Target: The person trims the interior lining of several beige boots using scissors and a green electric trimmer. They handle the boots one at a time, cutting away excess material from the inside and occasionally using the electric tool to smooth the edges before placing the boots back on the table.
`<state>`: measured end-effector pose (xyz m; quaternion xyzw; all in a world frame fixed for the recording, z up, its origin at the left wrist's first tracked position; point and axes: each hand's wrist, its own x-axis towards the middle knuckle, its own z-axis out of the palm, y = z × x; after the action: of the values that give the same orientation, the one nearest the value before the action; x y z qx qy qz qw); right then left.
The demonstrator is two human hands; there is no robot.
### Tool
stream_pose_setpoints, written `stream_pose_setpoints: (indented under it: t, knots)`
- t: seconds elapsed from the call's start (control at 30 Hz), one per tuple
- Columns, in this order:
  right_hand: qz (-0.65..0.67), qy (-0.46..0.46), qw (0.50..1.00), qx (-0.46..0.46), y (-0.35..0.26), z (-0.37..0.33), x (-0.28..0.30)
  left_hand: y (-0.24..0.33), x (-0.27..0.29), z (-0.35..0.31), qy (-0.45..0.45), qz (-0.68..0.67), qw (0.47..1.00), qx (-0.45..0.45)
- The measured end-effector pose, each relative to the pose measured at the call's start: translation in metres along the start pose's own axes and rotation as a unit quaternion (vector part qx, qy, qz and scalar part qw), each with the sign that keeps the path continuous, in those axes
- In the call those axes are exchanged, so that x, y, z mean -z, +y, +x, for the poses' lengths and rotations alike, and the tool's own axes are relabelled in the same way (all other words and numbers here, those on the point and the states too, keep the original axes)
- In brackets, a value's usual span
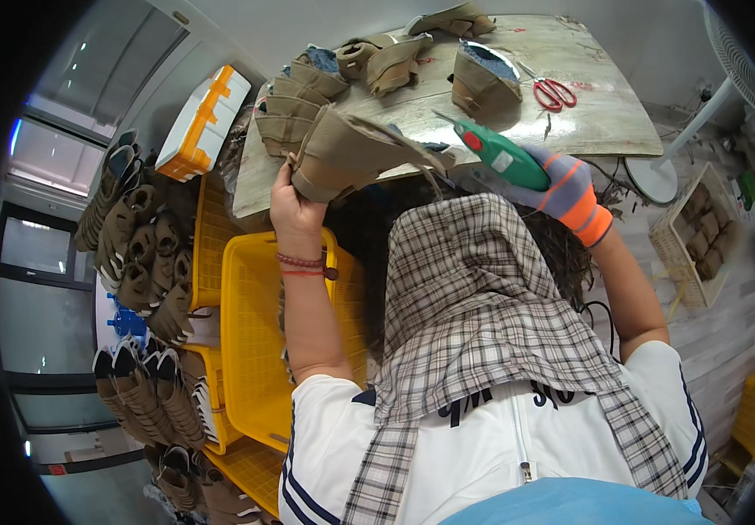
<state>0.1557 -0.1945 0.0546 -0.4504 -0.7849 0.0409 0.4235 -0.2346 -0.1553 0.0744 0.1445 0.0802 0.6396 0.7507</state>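
Observation:
My left hand (297,210), bare with a beaded bracelet at the wrist, grips a brown shoe upper (342,156) by its near left end and holds it up over the table's front edge. In my right hand (574,197), covered by a grey and orange glove, is a green handheld power tool (504,160) with a red button. Its thin tip points up and left, above the table and to the right of the upper. Strips of material hang at the upper's right end, where contact with the tool cannot be made out.
More brown uppers (286,109) line the worn table (587,114), near red-handled scissors (554,94). A yellow basket (251,332) stands at my left, beside stacked uppers (146,241) and an orange-and-white box (202,122). At right are a white crate (688,232) and a fan (741,61).

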Motion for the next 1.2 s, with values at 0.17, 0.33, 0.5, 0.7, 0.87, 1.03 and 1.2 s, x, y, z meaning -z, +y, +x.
stream_pose_setpoints:
  t: [0.17,0.33,0.5,0.7,0.87,1.03,1.2]
  knots:
    - [-0.049,-0.056,0.997,0.024,0.011,-0.014,0.008,0.018,0.013,0.008,0.096,-0.047,0.994,0.023]
    - [-0.094,-0.077,0.990,0.072,0.008,-0.008,0.012,0.021,0.018,0.016,0.127,-0.066,0.989,0.040]
    - [-0.095,-0.082,0.987,0.102,0.004,-0.002,0.011,0.017,0.015,0.013,0.115,-0.066,0.989,0.059]
    - [-0.013,-0.067,0.995,0.076,-0.003,-0.003,0.005,0.012,0.017,0.015,0.140,-0.068,0.986,0.059]
    - [0.053,-0.052,0.995,0.067,-0.008,-0.001,-0.004,0.001,0.014,0.010,0.097,-0.057,0.991,0.076]
    - [0.134,-0.048,0.989,0.049,-0.009,0.001,-0.015,-0.014,0.000,0.009,0.044,-0.025,0.997,0.059]
    - [0.150,-0.029,0.988,0.004,-0.015,0.000,-0.018,-0.034,-0.040,0.037,-0.010,0.193,0.979,-0.067]
